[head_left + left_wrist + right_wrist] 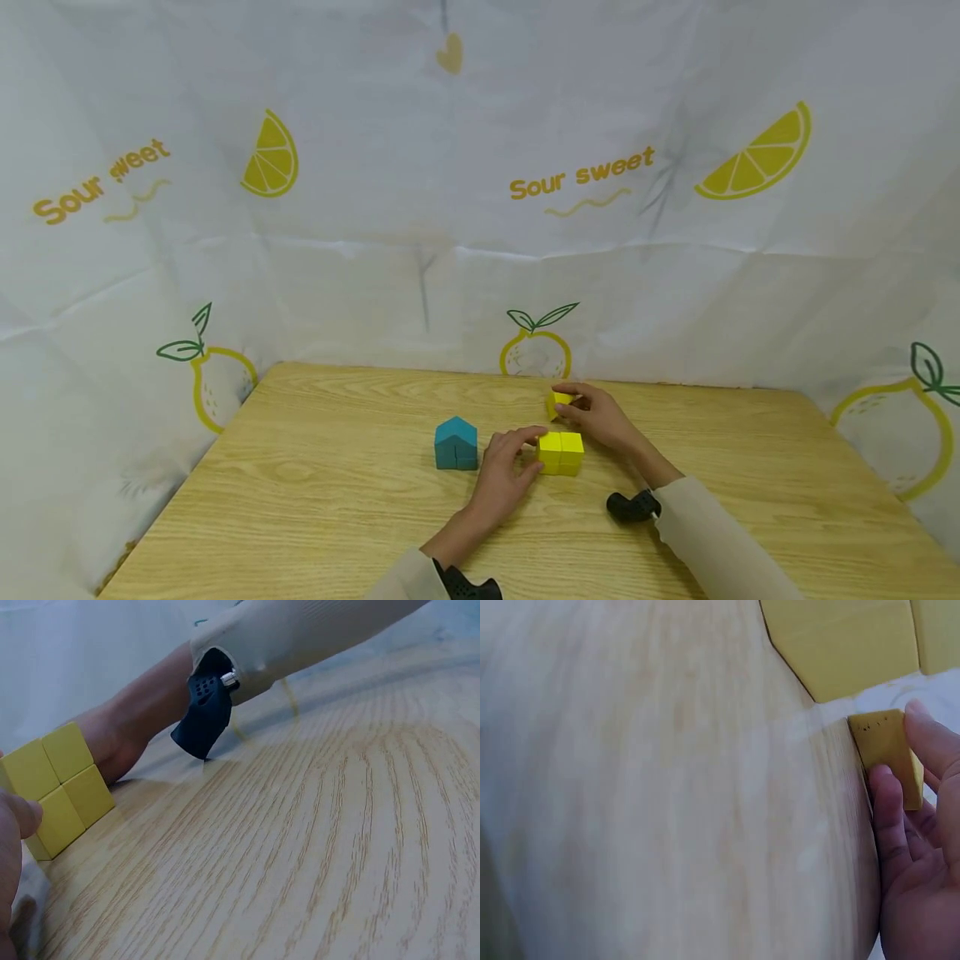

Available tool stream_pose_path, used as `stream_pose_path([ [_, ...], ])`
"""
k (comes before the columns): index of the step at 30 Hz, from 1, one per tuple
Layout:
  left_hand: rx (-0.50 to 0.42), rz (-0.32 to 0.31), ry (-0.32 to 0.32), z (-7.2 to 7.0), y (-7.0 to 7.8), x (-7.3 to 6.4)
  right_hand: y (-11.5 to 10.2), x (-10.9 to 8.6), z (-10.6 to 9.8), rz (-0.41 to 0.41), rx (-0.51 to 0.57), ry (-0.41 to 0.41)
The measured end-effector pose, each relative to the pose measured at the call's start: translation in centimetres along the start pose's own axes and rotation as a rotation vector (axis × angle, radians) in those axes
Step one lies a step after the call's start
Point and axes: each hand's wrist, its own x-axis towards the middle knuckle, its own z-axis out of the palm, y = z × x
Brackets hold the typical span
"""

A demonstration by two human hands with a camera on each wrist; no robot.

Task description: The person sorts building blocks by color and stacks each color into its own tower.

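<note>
A stack of yellow cube blocks [559, 454] stands on the table, two wide and two high on the side facing the left wrist view. My left hand [504, 479] is at its left side, thumb against the front and fingers reaching behind; the thumb [28, 816] also shows in the left wrist view. Behind the stack, my right hand [600, 417] pinches a small yellow block [885, 750] between thumb and fingers, low by the tabletop. A teal house-shaped block stack [456, 446] with a pointed top stands left of my left hand.
The wood-grain table [315, 500] ends at the back against a white cloth [360, 292] with lemon prints. A black wrist device [633, 506] sticks out of the right sleeve, close over the table. Another black device [468, 586] is at the left cuff.
</note>
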Motion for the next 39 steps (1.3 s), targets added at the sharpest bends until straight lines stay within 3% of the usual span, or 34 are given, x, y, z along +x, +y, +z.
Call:
stream_pose_path([
  [14,0.004,-0.012,-0.007,0.1,0.0,-0.1,0.8,-1.0,-0.8,0.034,0.021,-0.053],
  [22,0.001,0.002,0.006,0.1,-0.1,-0.1,1.2,-1.7,-1.3,0.017,-0.013,-0.033],
  [29,-0.002,-0.002,0.003,0.2,-0.2,-0.2,1.5,-2.8,-1.2,0.054,0.008,0.036],
  [39,0.002,0.035,0.022,0.3,-0.2,-0.3,1.9,-4.7,-0.6,-0.031,-0.105,0.138],
])
